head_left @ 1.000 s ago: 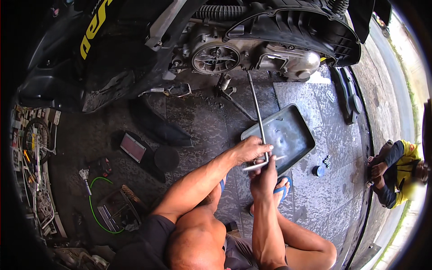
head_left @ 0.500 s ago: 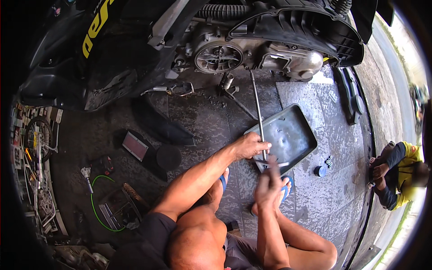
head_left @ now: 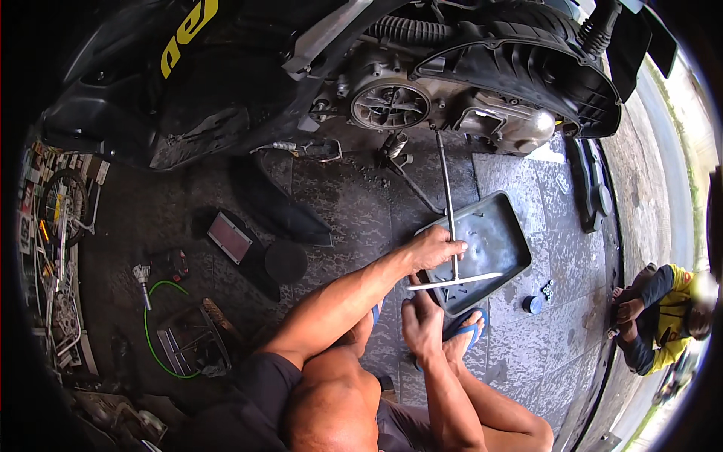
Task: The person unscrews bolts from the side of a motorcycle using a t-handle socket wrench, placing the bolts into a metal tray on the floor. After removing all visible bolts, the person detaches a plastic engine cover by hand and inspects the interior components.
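Observation:
A long metal T-handle wrench (head_left: 446, 181) runs from the lower edge of the scooter's engine case (head_left: 390, 103) toward me. My left hand (head_left: 435, 248) wraps round its shaft just above the crossbar, thumb lying across the rod. Below the crossbar's left end is my right hand (head_left: 422, 325), its fingers mostly curled and one finger raised at the bar's tip. Whether that finger presses on the bar I cannot make out. Under the wrench sits a grey tray (head_left: 515, 226) with several small bolts in it.
To the right lie a blue round cap (head_left: 532, 304), small nuts (head_left: 547, 291) and a long black cover (head_left: 591, 188). On the left are an air filter (head_left: 228, 239), a power tool (head_left: 178, 265) and a green hose (head_left: 149, 331). Another person (head_left: 663, 316) crouches at far right.
The wrench's crossbar has turned and now lies sideways, fully visible. My right hand has moved down and left, off the middle of the bar. The whole view has shifted slightly.

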The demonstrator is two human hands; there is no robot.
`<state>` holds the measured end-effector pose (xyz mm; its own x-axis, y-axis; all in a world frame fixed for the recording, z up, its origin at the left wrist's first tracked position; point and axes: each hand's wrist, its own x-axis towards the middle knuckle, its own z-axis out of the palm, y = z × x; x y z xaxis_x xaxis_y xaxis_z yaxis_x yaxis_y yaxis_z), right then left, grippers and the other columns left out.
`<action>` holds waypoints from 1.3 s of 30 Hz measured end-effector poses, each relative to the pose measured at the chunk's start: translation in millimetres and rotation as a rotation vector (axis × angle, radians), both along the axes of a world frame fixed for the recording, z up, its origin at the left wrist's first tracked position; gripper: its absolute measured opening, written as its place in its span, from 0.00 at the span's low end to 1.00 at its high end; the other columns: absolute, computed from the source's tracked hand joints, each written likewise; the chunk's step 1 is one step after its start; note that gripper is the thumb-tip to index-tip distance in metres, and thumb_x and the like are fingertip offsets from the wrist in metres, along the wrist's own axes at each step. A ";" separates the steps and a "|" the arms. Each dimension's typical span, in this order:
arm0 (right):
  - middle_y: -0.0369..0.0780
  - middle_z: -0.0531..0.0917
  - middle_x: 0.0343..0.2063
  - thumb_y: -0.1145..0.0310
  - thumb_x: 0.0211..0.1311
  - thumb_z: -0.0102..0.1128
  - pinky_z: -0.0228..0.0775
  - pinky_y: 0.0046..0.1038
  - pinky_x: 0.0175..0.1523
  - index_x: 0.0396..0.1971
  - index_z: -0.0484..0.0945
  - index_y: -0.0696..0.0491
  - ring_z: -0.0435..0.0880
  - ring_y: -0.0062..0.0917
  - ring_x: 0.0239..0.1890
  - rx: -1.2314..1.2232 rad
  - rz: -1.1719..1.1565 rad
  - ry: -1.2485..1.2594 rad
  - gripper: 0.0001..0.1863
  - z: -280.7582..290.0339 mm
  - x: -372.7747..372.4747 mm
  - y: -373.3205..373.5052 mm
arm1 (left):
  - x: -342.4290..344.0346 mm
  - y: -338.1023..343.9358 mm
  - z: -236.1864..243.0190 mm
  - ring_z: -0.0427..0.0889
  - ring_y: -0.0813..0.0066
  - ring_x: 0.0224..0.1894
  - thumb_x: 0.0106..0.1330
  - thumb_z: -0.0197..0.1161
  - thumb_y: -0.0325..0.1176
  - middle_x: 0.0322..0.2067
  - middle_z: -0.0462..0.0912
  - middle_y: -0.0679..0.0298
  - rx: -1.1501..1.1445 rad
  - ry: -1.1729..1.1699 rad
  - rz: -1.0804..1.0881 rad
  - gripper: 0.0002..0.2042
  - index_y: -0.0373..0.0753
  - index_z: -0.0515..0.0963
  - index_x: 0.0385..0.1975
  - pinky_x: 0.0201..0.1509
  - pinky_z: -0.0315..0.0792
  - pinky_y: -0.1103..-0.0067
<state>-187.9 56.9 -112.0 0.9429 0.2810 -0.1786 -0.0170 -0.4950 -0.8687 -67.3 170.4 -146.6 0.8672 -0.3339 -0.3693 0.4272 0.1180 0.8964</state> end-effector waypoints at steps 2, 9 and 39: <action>0.40 0.79 0.27 0.78 0.57 0.48 0.68 0.26 0.34 0.57 0.73 0.61 0.74 0.22 0.25 0.081 -0.175 -0.146 0.25 3.0 5.2 -11.3 | -2.3 0.5 -17.9 0.56 0.88 0.11 0.67 0.60 0.41 0.12 0.63 0.76 0.061 -0.087 0.062 0.14 0.36 0.79 0.26 0.14 0.49 0.84; 0.40 0.73 0.17 0.81 0.53 0.50 0.69 0.24 0.30 0.46 0.79 0.64 0.73 0.22 0.21 0.061 -0.010 -0.168 0.19 -22.8 -1.9 -5.0 | 5.5 -13.6 12.4 0.59 0.87 0.14 0.66 0.61 0.43 0.12 0.63 0.77 -0.047 -0.045 0.027 0.14 0.38 0.81 0.26 0.16 0.53 0.83; 0.38 0.81 0.24 0.68 0.68 0.48 0.70 0.28 0.34 0.55 0.76 0.59 0.78 0.25 0.26 0.261 -0.499 0.010 0.19 -47.1 22.9 -33.4 | 3.3 3.2 17.5 0.56 0.90 0.11 0.69 0.59 0.41 0.13 0.63 0.76 -0.304 0.167 -0.130 0.15 0.35 0.78 0.27 0.14 0.49 0.87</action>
